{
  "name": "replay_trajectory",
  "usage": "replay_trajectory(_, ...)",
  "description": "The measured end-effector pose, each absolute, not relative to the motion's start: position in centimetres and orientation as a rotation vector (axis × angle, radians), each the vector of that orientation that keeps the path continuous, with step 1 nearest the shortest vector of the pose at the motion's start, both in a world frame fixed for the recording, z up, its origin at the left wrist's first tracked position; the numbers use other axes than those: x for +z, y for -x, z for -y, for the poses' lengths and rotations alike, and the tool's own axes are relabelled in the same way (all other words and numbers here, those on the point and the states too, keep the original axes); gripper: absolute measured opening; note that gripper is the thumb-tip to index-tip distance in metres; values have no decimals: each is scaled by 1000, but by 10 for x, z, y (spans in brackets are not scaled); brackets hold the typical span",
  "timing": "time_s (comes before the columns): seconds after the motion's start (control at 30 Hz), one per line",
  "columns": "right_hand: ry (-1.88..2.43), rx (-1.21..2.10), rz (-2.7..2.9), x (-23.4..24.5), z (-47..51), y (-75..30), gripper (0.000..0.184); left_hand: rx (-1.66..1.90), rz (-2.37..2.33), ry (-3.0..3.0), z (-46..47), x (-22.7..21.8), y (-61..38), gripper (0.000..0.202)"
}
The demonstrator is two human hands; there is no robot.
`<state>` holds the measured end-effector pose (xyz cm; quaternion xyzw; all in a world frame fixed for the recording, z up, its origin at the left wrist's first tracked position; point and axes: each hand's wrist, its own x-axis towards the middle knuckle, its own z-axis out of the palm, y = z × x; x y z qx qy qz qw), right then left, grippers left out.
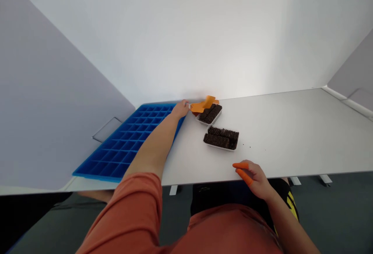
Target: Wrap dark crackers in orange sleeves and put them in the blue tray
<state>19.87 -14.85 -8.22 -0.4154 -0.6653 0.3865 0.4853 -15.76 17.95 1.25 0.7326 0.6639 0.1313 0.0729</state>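
Observation:
My left hand (180, 109) is stretched out to the far right corner of a blue divided tray (125, 134), beside some flat orange pieces (204, 104). Its fingertips are small and partly turned away, so I cannot make out whether they grip anything. Below the orange pieces sits a clear plastic tray of thin dark brown slabs (211, 114), partly covered by them. Nearer to me, a second clear tray of the same dark slabs (221, 138) stands apart. My right hand (255, 178) hovers at the table's front edge, empty, with orange covers on thumb and forefinger, which are spread apart.
Small dark crumbs (250, 147) lie on the white table (291, 129) right of the nearer tray. A white wall (204, 32) stands behind the table. At the left, a panel with a metal loop handle (106, 127) borders the blue tray.

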Motion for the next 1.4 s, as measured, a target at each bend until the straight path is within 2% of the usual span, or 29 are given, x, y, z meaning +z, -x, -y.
replay_trajectory(0.13, 990, 1008, 1488, -79, 148, -199, 26, 494, -2042, -2185, -171, 25, 141, 33)
replay_trajectory(0.3, 1005, 991, 1530, -79, 147, -198, 27, 593, -1925, -2319, -158, 50, 99, 42)
replay_trajectory(0.43, 981, 1004, 1518, -82, 146, -197, 26, 501, -1741, -2470, -148, 64, 45, 48)
replay_trajectory(0.6, 1001, 947, 1600, -78, 147, -195, 26, 285, -1527, -2608, -158, 63, -44, 67)
replay_trajectory(0.73, 1001, 889, 1649, -70, 150, -192, 29, 92, -1529, -2584, -190, 50, -106, 82)
replay_trajectory(0.87, 967, 1036, 1554, -65, 149, -193, 32, -142, -1610, -2421, -224, 28, -134, 112)
replay_trajectory(0.93, 945, 1118, 1489, -65, 148, -194, 32, -215, -1623, -2352, -235, 15, -136, 119)
replay_trajectory(1.07, 909, 1132, 1486, -65, 148, -195, 30, -207, -1682, -2266, -244, -4, -128, 111)
replay_trajectory(1.2, 951, 1075, 1553, -64, 150, -195, 27, -99, -1704, -2179, -241, -9, -118, 87)
replay_trajectory(1.4, 953, 1094, 1510, -68, 150, -196, 27, 223, -1488, -2166, -211, 31, -121, 45)
